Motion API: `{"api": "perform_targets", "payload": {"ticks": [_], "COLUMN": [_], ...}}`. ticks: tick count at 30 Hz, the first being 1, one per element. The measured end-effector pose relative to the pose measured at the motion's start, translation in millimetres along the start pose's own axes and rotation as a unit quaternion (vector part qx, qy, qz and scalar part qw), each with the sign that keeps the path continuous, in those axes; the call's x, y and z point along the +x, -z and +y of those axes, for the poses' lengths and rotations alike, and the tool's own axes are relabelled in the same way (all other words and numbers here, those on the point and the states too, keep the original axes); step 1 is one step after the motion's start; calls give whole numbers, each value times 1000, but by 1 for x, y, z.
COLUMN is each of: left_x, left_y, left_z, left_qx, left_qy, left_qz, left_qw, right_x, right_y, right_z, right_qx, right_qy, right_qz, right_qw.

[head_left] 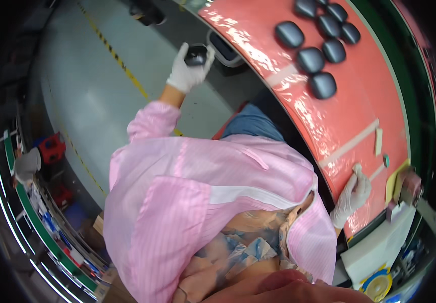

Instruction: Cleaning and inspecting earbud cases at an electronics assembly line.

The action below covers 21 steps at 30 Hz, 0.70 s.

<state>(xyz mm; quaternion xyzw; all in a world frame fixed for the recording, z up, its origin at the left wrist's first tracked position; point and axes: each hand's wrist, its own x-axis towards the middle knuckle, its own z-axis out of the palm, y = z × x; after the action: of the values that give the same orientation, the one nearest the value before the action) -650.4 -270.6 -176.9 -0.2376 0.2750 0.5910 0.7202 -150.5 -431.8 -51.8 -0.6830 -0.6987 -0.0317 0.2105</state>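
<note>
My left hand (pixel 190 70), in a white glove, is stretched out over the floor beyond the bench edge. Its fingers are closed around a dark, glossy rounded-square case (pixel 196 55). My right hand (pixel 353 196), gloved too, rests at the near end of the red-covered bench (pixel 349 121). Its fingertips pinch a small off-white piece (pixel 357 167) whose kind is unclear. Several similar dark rounded cases (pixel 311 60) lie grouped on the bench's far part. Close to my right hand are a narrow cream strip (pixel 378 142) and a small green piece (pixel 386 161).
A dark bin with a grey rim (pixel 224 50) stands beside the bench, below my left hand's side. A yellow-black floor line (pixel 122 65) runs across the grey floor. A yellow tape roll (pixel 377 285) and white sheet (pixel 374 247) sit at the lower right. Red stools (pixel 53 148) stand far left.
</note>
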Motion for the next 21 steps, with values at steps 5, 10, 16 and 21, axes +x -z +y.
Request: {"api": "perform_targets", "payload": {"ticks": [5, 10, 16, 21], "left_x": [60, 66, -16, -94], "left_y": [-43, -17, -43, -95], "left_z": [125, 127, 9, -116], "left_qx": [-103, 23, -97, 136], "left_qy": [-287, -94, -112, 35], "left_qz": [-153, -246, -166, -230], "left_qw": [940, 964, 975, 963], "right_x": [13, 7, 14, 51], "right_y": [-3, -11, -9, 1], "right_z": [-18, -11, -18, -78], "right_qx": [-42, 31, 51, 209], "right_qy": [47, -49, -47, -91], "right_qz": [18, -10, 29, 80], "right_qw": [998, 998, 997, 970]}}
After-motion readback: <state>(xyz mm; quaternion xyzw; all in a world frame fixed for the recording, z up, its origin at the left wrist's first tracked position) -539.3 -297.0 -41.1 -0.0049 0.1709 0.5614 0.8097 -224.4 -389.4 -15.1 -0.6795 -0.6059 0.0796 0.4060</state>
